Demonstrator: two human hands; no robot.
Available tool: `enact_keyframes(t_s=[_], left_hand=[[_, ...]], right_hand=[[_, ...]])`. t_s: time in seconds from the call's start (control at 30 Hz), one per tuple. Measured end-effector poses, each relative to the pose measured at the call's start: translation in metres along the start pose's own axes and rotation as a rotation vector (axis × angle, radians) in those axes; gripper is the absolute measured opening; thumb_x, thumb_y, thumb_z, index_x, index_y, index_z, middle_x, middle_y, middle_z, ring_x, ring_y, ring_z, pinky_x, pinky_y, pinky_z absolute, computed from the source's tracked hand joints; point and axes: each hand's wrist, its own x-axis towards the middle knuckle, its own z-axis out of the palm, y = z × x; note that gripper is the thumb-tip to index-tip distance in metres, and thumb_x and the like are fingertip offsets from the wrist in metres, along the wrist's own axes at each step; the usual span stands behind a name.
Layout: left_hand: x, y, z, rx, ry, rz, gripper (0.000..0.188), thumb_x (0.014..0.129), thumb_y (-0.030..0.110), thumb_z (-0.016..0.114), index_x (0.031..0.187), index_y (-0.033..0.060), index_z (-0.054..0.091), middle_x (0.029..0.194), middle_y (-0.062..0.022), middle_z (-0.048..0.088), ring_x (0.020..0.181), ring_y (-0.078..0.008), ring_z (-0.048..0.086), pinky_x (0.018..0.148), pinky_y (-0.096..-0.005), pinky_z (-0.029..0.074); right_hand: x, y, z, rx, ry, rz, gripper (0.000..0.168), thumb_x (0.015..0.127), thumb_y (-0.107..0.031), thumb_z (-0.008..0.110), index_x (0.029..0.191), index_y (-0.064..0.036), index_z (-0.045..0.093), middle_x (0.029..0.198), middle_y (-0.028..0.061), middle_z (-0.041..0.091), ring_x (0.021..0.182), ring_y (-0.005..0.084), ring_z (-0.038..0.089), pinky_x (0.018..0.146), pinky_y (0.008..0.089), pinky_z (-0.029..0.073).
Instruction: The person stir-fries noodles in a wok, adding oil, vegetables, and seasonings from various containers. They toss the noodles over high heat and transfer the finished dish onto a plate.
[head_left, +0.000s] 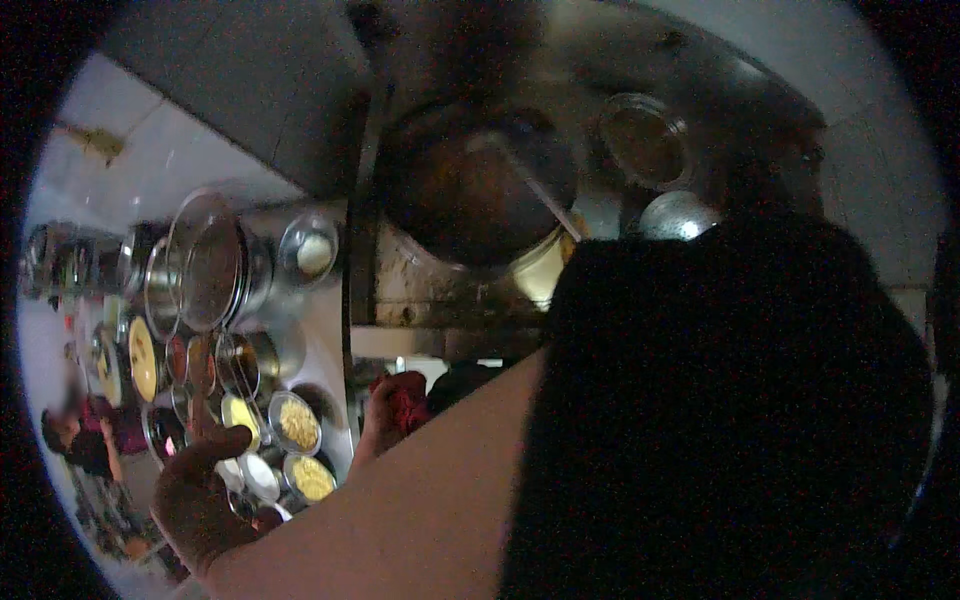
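Observation:
The picture lies on its side. My left hand (199, 495), at the end of a bare forearm, reaches over a counter of bowls. Its thumb and a finger are apart, and I make out nothing held between them. Nearest to it are a bowl of yellow food (241, 418) and a bowl of white powder (260, 475). Partly behind that forearm, my right hand (379, 409) is closed around a crumpled red cloth (407, 401). A large dark wok (450, 202) on the stove bears a ladle (529, 180). The dim light hides its contents.
Metal bowls of pale pieces (298, 424) and yellow slices (311, 478) line the counter's near edge. Beyond stand large metal pots (214, 277). A strainer (645, 142) and a perforated skimmer (675, 214) lie past the wok. Another person (86, 442) is across the room.

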Motion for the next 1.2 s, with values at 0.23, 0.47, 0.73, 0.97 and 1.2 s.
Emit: enact_keyframes(t_s=[0.23, 0.47, 0.73, 0.97, 1.2], left_hand=[[-0.011, 0.004, 0.011, -0.324, -0.037, -0.034, 0.035, 0.092, 0.026, 0.053, 0.117, 0.0021, 0.057, 0.102, -0.0124, 0.068, 0.084, -0.0255, 0.067, 0.071, -0.0376, 0.057], [0.048, 0.012, 0.113, 0.02, -0.278, 0.056, 0.036, 0.091, 0.037, 0.063, 0.113, 0.0094, 0.058, 0.094, -0.0046, 0.066, 0.08, -0.0178, 0.064, 0.065, -0.0326, 0.053], [0.079, 0.033, 0.124, -0.05, -0.268, 0.003, 0.037, 0.092, 0.028, 0.058, 0.122, 0.006, 0.054, 0.106, -0.0096, 0.065, 0.091, -0.0225, 0.064, 0.077, -0.0359, 0.054], [0.063, 0.057, 0.126, -0.088, -0.217, 0.041, 0.04, 0.092, 0.029, 0.057, 0.126, 0.0074, 0.052, 0.11, -0.0115, 0.064, 0.096, -0.0267, 0.064, 0.081, -0.0425, 0.054], [0.134, 0.055, 0.151, 0.384, -0.127, 0.262, 0.03, 0.091, 0.019, 0.056, 0.118, 0.0056, 0.057, 0.103, -0.0096, 0.064, 0.091, -0.0269, 0.062, 0.081, -0.0397, 0.052]], right_hand=[[0.009, -0.044, 0.009, -0.05, -0.049, -0.001, 0.022, 0.082, -0.013, 0.058, 0.102, -0.005, 0.063, 0.091, 0.0172, 0.065, 0.087, 0.0337, 0.064, 0.073, 0.0456, 0.053], [0.007, -0.043, 0.029, -0.034, -0.06, -0.056, 0.019, 0.083, -0.014, 0.057, 0.099, -0.005, 0.063, 0.091, 0.016, 0.065, 0.088, 0.0318, 0.064, 0.074, 0.044, 0.053], [-0.009, -0.043, 0.039, 0.004, -0.07, -0.096, 0.016, 0.085, -0.015, 0.056, 0.096, -0.005, 0.063, 0.09, 0.0146, 0.064, 0.089, 0.0297, 0.064, 0.075, 0.0421, 0.053], [-0.119, 0.077, 0.079, 0.067, 0.613, 0.462, 0.034, 0.083, -0.011, 0.059, 0.117, -0.007, 0.059, 0.118, 0.0157, 0.057, 0.104, 0.0362, 0.057, 0.085, 0.0444, 0.05], [-0.197, 0.164, 0.161, 0.093, 0.401, 1.055, 0.067, 0.089, -0.017, 0.058, 0.15, -0.026, 0.03, 0.134, 0.0229, 0.051, 0.104, 0.0403, 0.058, 0.09, 0.0452, 0.048]])
